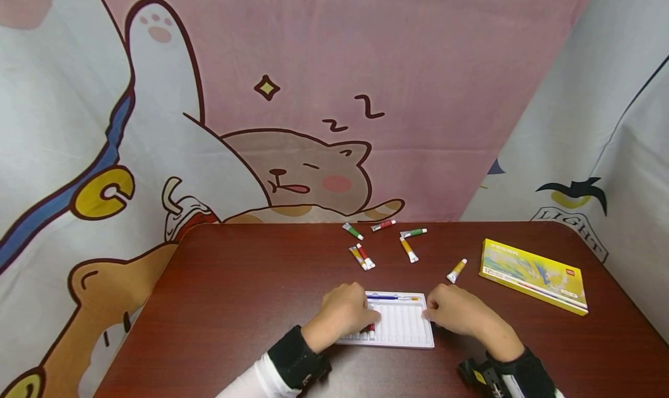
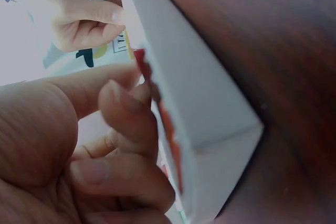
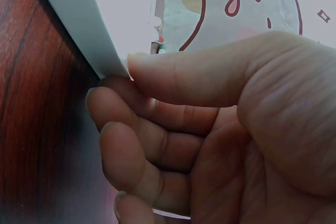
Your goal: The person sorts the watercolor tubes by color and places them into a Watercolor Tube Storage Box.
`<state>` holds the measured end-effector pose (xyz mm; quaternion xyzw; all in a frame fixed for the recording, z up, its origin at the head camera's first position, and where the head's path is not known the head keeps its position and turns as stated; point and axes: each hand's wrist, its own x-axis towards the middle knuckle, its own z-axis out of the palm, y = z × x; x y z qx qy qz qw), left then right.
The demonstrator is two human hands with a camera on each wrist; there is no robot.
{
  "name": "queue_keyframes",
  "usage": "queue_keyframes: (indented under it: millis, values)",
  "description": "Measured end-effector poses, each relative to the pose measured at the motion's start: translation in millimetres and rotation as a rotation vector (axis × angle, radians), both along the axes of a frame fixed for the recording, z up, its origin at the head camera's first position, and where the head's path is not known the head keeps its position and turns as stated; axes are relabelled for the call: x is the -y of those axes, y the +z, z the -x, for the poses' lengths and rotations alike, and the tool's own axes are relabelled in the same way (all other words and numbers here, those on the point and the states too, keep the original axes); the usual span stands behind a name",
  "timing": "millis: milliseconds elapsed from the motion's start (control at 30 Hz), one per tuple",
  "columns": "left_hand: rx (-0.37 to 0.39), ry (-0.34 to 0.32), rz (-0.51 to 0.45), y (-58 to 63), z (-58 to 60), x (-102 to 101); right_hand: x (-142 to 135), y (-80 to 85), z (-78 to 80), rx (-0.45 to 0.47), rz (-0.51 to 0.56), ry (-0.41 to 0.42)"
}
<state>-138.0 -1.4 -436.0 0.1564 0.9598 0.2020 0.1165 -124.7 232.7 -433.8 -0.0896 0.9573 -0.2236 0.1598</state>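
A white plastic paint tray (image 1: 405, 323) with slots lies on the table. It holds a blue paintbrush (image 1: 389, 297) along its far side and several paint tubes at its left end, mostly hidden by my left hand (image 1: 346, 311). That hand is over the tray's left part, thumb and curled fingers at a red paint tube (image 1: 371, 330) in a slot. In the left wrist view, the thumb meets the red tube's end (image 2: 140, 61) at the tray rim. My right hand (image 1: 460, 311) pinches the tray's right edge between thumb and index finger; its other fingers curl below.
Beyond the tray lie loose paint tubes: green (image 1: 352, 231), red (image 1: 384, 226), another green (image 1: 413, 233), yellow (image 1: 409, 250), an orange-yellow (image 1: 358, 257) beside a red (image 1: 365, 255), and a yellow one (image 1: 457, 271) near my right hand. A yellow paint box (image 1: 533, 276) lies at right.
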Motion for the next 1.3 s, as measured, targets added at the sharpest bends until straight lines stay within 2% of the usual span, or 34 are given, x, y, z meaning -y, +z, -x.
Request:
queue_keyframes:
  millis: [300,700,1300]
  values:
    - [-0.009,-0.075,-0.062,2.3,-10.8,11,0,-1.3,-0.5,-0.001,-0.008,0.001]
    - [0.004,-0.047,-0.079,-3.3,-7.5,10,-1,-2.0,-0.8,0.016,0.014,-0.007]
    - [-0.005,-0.048,-0.051,-5.3,-5.1,9,1,-1.4,-0.1,0.022,-0.008,-0.017]
